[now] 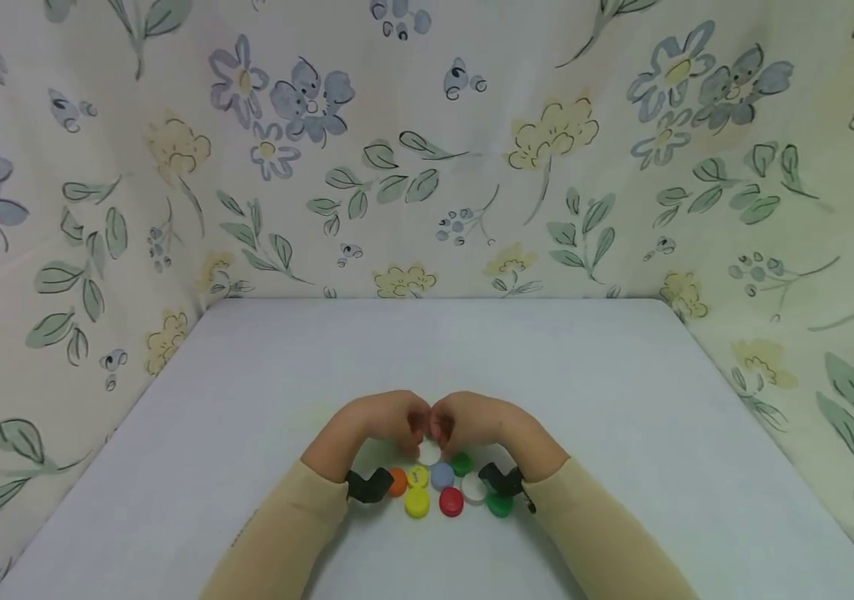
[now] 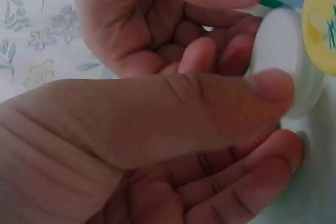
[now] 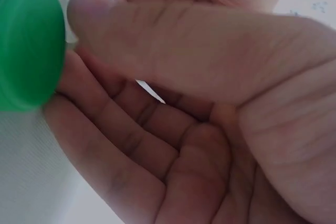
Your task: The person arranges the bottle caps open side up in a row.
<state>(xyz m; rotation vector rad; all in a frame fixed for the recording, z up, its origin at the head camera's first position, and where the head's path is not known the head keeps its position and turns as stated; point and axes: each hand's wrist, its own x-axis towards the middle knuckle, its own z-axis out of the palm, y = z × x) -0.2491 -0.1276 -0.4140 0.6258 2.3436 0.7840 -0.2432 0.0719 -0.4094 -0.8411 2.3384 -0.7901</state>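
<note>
A white bottle cap [image 1: 430, 452] sits between my two hands at the far side of a group of caps. My left hand [image 1: 395, 419] grips its near side; in the left wrist view the thumb lies over the face of the white cap [image 2: 277, 43], fingers curled behind. From the other side, my right hand [image 1: 467, 418] has its thumb and curled fingers at the same cap's edge. The knuckles of both hands meet above it. Close to the right fingertips is a green cap [image 3: 29, 45]. A printed yellow cap [image 2: 321, 24] is beside the white one.
On the white table [image 1: 247, 375], nearer me, lie orange [image 1: 397, 482], yellow [image 1: 417, 502], blue [image 1: 442, 476], red [image 1: 451, 502], another white [image 1: 474, 488] and green caps [image 1: 500, 505]. Black wrist cameras [image 1: 370, 486] hang close over them. A floral curtain [image 1: 427, 167] surrounds the table's back and sides.
</note>
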